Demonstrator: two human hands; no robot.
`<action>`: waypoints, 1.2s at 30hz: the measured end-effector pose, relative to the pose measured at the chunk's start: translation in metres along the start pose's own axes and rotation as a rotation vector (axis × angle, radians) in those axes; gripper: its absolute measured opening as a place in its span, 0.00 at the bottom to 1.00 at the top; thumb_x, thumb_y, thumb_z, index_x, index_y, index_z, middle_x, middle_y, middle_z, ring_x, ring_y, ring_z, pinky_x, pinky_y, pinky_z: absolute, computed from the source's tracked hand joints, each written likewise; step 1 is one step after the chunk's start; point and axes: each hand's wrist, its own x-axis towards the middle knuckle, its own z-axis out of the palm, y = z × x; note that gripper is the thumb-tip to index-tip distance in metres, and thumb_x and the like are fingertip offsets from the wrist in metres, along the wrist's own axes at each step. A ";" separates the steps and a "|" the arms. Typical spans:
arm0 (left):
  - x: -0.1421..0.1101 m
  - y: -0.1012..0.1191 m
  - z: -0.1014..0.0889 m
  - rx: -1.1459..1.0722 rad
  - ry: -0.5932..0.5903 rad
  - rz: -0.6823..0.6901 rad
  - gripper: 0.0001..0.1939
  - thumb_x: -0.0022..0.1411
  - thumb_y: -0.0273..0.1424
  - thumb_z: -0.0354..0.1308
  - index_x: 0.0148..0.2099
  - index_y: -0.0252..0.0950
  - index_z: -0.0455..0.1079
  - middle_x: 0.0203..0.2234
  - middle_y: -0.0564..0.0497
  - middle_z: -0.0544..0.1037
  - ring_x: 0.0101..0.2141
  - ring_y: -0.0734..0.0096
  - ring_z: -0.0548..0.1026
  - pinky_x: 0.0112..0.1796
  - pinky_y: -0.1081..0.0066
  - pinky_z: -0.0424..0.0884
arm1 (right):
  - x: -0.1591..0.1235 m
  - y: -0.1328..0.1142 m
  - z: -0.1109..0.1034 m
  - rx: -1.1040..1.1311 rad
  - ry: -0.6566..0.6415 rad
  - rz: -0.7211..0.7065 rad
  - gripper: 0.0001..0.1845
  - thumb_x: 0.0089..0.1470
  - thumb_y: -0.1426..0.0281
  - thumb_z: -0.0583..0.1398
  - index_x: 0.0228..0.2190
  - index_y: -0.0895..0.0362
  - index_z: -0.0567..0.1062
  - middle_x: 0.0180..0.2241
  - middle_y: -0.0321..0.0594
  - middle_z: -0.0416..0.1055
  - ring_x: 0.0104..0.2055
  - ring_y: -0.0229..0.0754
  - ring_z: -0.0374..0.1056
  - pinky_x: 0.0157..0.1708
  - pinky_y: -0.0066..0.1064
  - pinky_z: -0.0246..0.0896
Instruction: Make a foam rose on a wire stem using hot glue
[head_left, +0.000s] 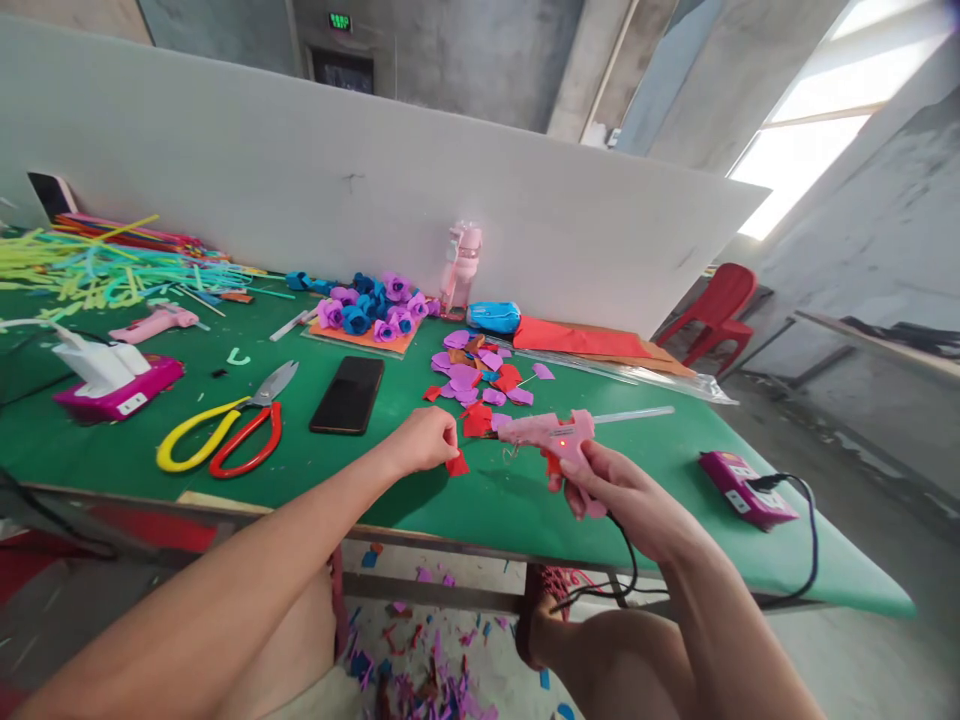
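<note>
My right hand [611,482] is wrapped round the handle of a pink glue gun [551,432]. Its small light glows red, a clear glue stick [637,413] sticks out of the back, and the nozzle points left. Between the fingertips of my left hand [429,440] is a small red paper piece [457,463], held just above the green table. Its upper part is hidden by my fingers. Beyond the nozzle lies a pile of purple, red and brown paper petals [463,376].
Yellow-and-red-handled scissors [225,432] and a black phone [348,395] lie to the left. Purple and blue paper flowers [375,305] sit behind. A pink bottle [461,270] stands by the white partition. The gun's cord hangs near a purple power strip [746,488] at the right.
</note>
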 end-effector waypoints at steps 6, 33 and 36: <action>-0.001 -0.001 0.001 0.000 0.000 0.016 0.03 0.44 0.25 0.57 0.22 0.35 0.71 0.20 0.52 0.76 0.23 0.74 0.71 0.23 0.76 0.58 | -0.002 -0.006 0.014 -0.329 0.065 -0.027 0.20 0.54 0.53 0.51 0.28 0.57 0.66 0.16 0.30 0.58 0.19 0.34 0.54 0.19 0.26 0.50; 0.000 -0.006 0.007 -0.010 0.002 0.048 0.03 0.45 0.24 0.56 0.22 0.35 0.70 0.19 0.52 0.74 0.24 0.72 0.70 0.22 0.75 0.56 | 0.008 -0.003 0.034 -0.601 0.101 -0.210 0.14 0.56 0.61 0.50 0.23 0.54 0.62 0.22 0.35 0.66 0.23 0.37 0.58 0.22 0.27 0.50; 0.000 -0.006 0.006 -0.015 0.011 0.060 0.04 0.45 0.25 0.55 0.22 0.35 0.70 0.19 0.51 0.75 0.23 0.72 0.70 0.22 0.75 0.55 | 0.008 -0.002 0.035 -0.595 0.096 -0.222 0.14 0.57 0.61 0.50 0.24 0.55 0.63 0.23 0.35 0.66 0.23 0.37 0.58 0.23 0.28 0.51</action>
